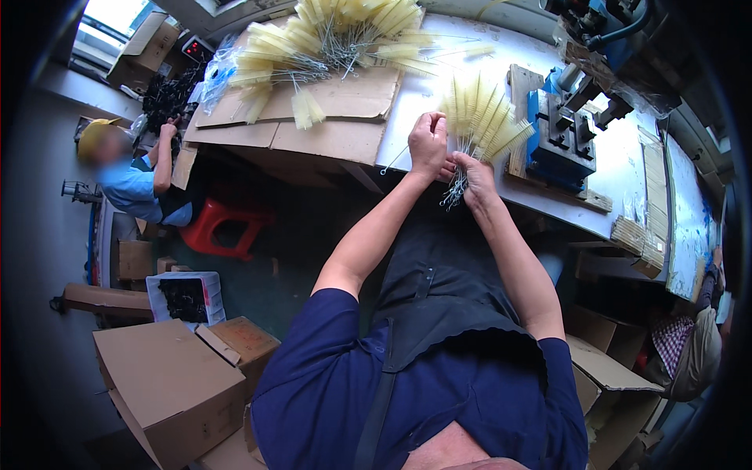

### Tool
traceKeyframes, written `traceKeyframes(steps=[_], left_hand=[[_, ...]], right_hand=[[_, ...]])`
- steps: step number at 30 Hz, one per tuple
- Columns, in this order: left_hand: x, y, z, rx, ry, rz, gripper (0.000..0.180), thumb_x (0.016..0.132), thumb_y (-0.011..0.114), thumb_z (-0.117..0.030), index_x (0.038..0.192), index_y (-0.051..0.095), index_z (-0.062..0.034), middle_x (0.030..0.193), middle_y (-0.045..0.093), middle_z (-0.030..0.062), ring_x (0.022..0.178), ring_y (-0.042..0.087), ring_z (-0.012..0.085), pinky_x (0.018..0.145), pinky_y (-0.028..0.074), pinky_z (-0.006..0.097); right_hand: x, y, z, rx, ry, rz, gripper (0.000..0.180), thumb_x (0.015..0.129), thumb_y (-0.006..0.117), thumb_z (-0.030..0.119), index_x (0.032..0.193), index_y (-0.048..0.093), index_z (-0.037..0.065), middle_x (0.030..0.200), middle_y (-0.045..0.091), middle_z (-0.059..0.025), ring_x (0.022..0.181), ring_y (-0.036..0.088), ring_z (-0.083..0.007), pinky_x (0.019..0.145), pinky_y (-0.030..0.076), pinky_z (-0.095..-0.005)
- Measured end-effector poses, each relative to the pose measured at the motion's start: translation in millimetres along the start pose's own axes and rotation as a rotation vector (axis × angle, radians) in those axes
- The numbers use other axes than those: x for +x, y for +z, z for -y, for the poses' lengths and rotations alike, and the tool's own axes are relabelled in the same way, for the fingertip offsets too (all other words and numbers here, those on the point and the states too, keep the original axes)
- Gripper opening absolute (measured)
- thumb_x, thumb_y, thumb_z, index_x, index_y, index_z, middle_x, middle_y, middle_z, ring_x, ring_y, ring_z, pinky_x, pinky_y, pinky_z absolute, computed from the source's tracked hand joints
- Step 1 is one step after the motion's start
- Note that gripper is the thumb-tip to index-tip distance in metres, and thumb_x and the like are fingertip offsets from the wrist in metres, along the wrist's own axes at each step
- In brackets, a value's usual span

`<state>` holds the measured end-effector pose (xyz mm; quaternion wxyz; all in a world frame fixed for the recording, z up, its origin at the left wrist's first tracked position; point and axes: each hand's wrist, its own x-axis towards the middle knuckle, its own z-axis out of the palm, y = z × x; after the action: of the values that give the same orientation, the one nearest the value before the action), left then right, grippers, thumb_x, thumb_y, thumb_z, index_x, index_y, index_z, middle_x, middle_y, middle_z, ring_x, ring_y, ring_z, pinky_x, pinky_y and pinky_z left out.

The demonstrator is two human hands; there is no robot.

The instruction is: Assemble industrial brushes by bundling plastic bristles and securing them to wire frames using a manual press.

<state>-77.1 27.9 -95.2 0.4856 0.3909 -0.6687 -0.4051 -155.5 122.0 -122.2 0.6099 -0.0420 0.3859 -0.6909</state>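
A fanned bunch of wire brushes (479, 117) with pale yellow bristles is gripped in my right hand (479, 182). Their bristles point up and away over the table, and the looped wire ends hang below my fingers. My left hand (428, 146) is right beside the bunch, fingers closed in a pinch; what is between them is hidden. A single wire with a looped end (384, 171) shows just left of that hand; I cannot tell whether it is held or lies on the table. A large heap of similar brushes (333, 47) lies on cardboard at the far left.
A blue metal fixture (560, 141) stands on a wooden board to the right. The white table (415, 102) has cardboard (329, 141) over its left part. A co-worker (133, 176) works at the left, near a red stool (223, 229). Cardboard boxes (168, 384) are around me.
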Motion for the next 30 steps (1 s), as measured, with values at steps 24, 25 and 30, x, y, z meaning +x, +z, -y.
traceKeyframes(steps=[24, 25, 30], left_hand=[[100.0, -191.7, -18.5, 0.909, 0.609, -0.195, 0.021, 0.088, 0.061, -0.004, 0.106, 0.069, -0.0102, 0.093, 0.07, 0.0081, 0.081, 0.069, 0.0261, 0.07, 0.056, 0.036], [115.2, -225.4, -6.3, 1.012, 0.565, -0.195, 0.027, 0.086, 0.06, 0.0, 0.11, 0.067, -0.011, 0.097, 0.069, 0.0072, 0.087, 0.067, 0.0265, 0.073, 0.056, 0.037], [149.9, -290.8, 40.7, 1.297, 0.552, 0.185, 0.052, 0.083, 0.052, 0.004, 0.128, 0.06, -0.0223, 0.133, 0.051, 0.0086, 0.12, 0.052, 0.0298, 0.091, 0.051, 0.041]], right_hand=[[-19.2, 1.7, 13.3, -0.143, 0.001, -0.077, 0.013, 0.089, 0.069, 0.012, 0.094, 0.062, 0.002, 0.073, 0.061, -0.0054, 0.053, 0.056, -0.0124, 0.051, 0.051, -0.0287], [-19.0, 4.8, 14.7, -0.152, 0.016, -0.06, 0.013, 0.089, 0.069, 0.012, 0.095, 0.062, 0.002, 0.074, 0.061, -0.0054, 0.054, 0.056, -0.0123, 0.052, 0.051, -0.0285], [-21.4, 4.7, 11.4, -0.143, 0.004, -0.001, 0.016, 0.09, 0.068, 0.013, 0.099, 0.062, 0.001, 0.075, 0.061, -0.0051, 0.057, 0.058, -0.0123, 0.053, 0.052, -0.0287]])
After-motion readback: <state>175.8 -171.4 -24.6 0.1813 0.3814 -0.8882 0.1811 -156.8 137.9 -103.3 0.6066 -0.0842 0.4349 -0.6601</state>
